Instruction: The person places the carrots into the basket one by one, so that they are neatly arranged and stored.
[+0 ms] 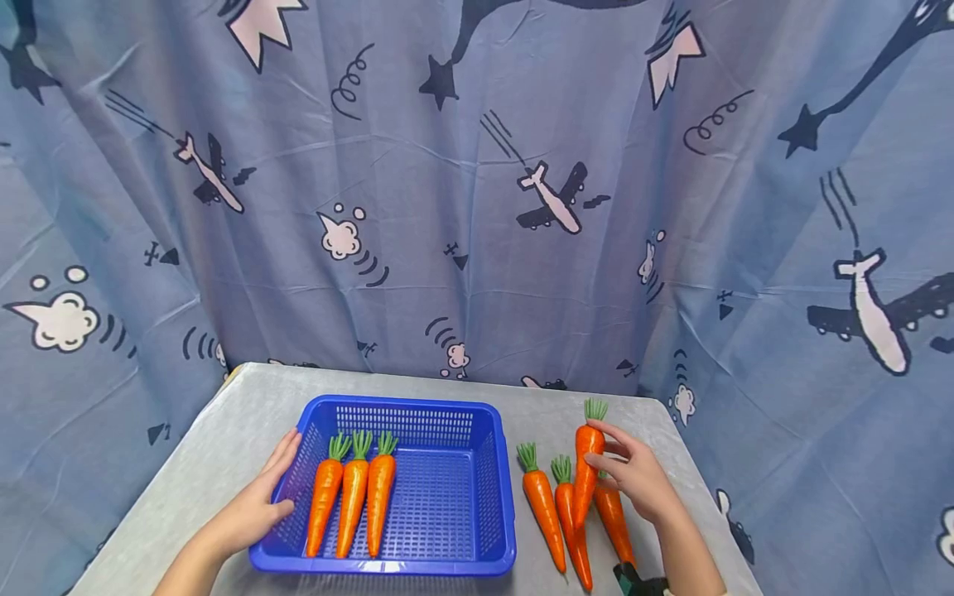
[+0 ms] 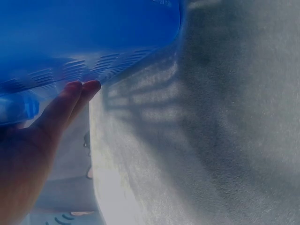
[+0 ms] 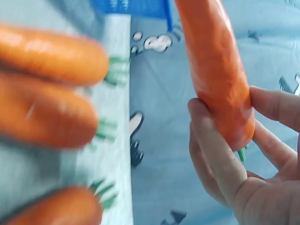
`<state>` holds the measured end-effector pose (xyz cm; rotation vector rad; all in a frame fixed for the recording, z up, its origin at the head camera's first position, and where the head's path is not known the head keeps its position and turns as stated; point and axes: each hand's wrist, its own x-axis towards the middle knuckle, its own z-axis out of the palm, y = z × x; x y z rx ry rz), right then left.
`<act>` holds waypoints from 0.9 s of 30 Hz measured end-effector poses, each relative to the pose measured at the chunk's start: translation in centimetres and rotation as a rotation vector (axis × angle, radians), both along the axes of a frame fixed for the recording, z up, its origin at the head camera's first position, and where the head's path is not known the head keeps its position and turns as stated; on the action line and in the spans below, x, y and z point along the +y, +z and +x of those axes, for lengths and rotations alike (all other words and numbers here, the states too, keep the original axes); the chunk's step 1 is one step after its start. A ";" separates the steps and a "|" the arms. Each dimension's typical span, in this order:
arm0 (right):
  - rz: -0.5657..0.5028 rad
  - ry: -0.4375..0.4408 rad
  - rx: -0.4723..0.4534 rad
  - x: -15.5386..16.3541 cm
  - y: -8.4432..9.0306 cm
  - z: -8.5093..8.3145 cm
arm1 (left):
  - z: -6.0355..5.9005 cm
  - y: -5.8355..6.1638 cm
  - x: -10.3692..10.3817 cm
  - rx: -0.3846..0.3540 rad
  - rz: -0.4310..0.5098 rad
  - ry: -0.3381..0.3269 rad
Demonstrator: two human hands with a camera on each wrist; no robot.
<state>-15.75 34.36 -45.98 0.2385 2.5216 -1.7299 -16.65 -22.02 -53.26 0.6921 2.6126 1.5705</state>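
Carrot in hand: an orange carrot [image 1: 586,472] with a green top, held near its leafy end and tilted, its tip crossing the carrots lying beside the basket on the right.
Right hand: the right hand [image 1: 637,476] pinches that carrot; in the right wrist view the thumb [image 3: 215,150] presses one side and the fingers the other side of the carrot [image 3: 215,70].
Carrots on table: three more carrots [image 1: 544,505] lie side by side on the grey table [image 1: 224,447], just right of the basket, leaves pointing away from the person.
Basket: a blue plastic basket [image 1: 492,497] with slotted walls sits in the middle of the table.
Carrots in basket: three carrots [image 1: 352,492] lie close together in the left half of the basket, leaves toward the far wall.
Left hand: the left hand [image 1: 257,505] rests against the basket's left wall with fingers straight; in the left wrist view the fingertips [image 2: 86,89] touch the blue wall [image 2: 93,33].
Backdrop: a blue curtain [image 1: 477,207] printed with planes and clouds hangs behind the table.
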 end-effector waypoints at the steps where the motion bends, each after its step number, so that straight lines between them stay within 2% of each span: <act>1: -0.012 0.008 0.012 -0.5 0.1 -0.3 | 0.0 -0.1 0.0 0.008 -0.001 0.001; 5: -0.046 0.048 0.045 -2.4 0.7 -1.1 | 0.1 -0.1 0.0 0.018 -0.002 0.001; 11: -0.064 0.073 0.058 -5.3 1.5 -2.1 | 0.1 0.2 0.0 -0.035 -0.015 0.006; 20: -0.075 0.140 0.088 -8.9 1.7 -3.2 | 0.0 0.4 0.1 -0.083 -0.027 0.003; 27: -0.105 0.151 0.086 -11.3 2.1 -4.2 | 0.1 0.1 0.0 -0.046 -0.021 0.002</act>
